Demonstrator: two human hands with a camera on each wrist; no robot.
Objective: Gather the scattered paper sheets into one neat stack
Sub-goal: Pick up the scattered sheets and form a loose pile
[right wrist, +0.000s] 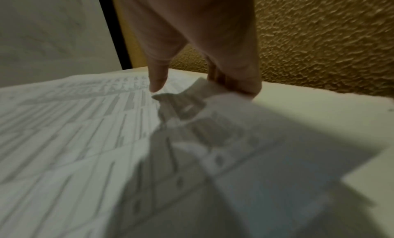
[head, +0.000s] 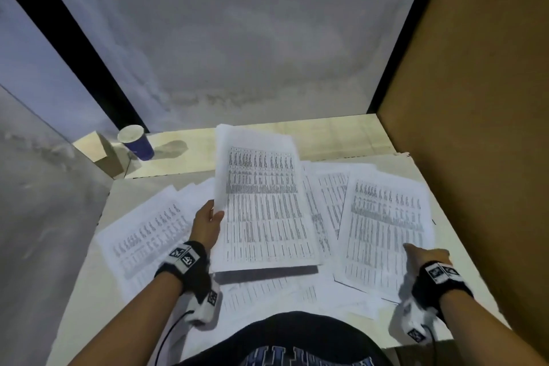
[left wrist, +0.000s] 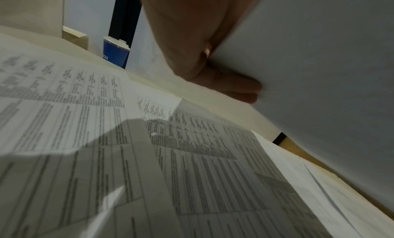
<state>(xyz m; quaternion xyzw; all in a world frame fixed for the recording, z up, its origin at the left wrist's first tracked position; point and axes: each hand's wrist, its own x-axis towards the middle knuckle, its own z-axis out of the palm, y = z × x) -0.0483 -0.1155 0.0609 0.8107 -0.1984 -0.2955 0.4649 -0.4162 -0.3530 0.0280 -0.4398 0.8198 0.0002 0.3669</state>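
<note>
Nearest, the right hand pinches the near-right sheet lying on the tabletop — beyond, the left hand clasps the left edge of a raised stack, long axis pointing away — printed sheets scattered beneath.

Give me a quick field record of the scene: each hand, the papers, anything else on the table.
left hand: holds a gathered stack by its left edge, raised above the table
right hand: grips the edge of a sheet at right, lifting it
loose sheets: several still spread on the table, overlapping
blue cup: upright, far left corner
task state: unfinished
</note>
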